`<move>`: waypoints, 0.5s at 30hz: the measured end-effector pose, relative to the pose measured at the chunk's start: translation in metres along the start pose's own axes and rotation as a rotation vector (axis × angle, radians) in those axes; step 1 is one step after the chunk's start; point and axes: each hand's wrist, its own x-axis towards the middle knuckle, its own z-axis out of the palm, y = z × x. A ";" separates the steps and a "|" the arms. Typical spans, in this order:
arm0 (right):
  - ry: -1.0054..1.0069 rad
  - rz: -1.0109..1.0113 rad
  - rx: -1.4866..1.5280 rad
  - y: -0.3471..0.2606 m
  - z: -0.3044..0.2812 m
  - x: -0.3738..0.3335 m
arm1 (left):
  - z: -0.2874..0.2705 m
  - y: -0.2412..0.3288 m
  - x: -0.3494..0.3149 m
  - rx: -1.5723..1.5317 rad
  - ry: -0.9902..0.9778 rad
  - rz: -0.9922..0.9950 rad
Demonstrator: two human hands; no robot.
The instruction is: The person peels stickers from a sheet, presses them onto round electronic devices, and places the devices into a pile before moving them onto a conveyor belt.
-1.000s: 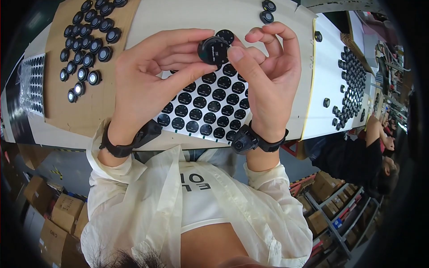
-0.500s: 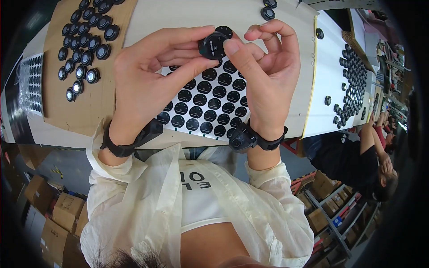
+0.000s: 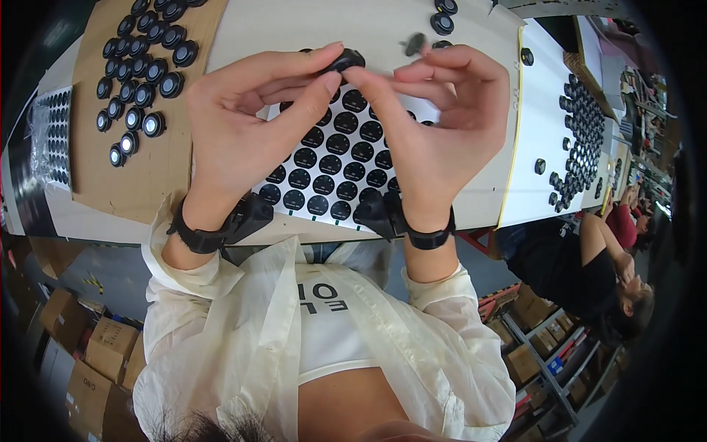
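My left hand (image 3: 247, 121) pinches a black round part (image 3: 350, 60) between thumb and fingers, tilted so that its edge shows. The right thumb touches that part from below. At the raised fingertips of my right hand (image 3: 449, 110) is a small dark round disc (image 3: 416, 44), blurred by motion; whether it is gripped or stuck there is unclear. Below both hands lies a white sheet of black round labels (image 3: 324, 184), partly covered by my wrists.
Several black round parts (image 3: 153, 124) stand on brown cardboard (image 3: 110, 188) to the left. A bagged label sheet (image 3: 55, 140) lies beyond it. More parts (image 3: 442, 23) sit at the far side, and many (image 3: 582, 140) on the right-hand table. Another person (image 3: 574, 258) works at right.
The round part has tilted from face-up to edge-on and moved slightly up. My right fingers have moved right, away from it, with the dark disc at their tips.
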 end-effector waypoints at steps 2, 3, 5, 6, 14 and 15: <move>-0.026 0.027 -0.212 -0.009 -0.001 0.002 | -0.003 0.002 -0.001 0.029 0.016 0.019; -0.039 0.040 -0.317 -0.011 -0.002 0.003 | -0.005 0.003 -0.001 0.044 0.025 0.029; -0.058 -0.012 -0.310 -0.003 -0.004 0.004 | -0.012 0.012 -0.005 0.136 -0.013 0.005; -0.076 -0.062 -0.307 0.003 -0.006 0.005 | -0.017 0.019 -0.008 0.223 -0.054 -0.020; 0.130 0.019 0.026 0.000 -0.029 0.020 | -0.089 0.021 -0.038 1.092 -0.102 0.151; 0.131 0.019 0.027 -0.002 -0.032 0.021 | -0.096 0.021 -0.041 1.173 -0.125 0.122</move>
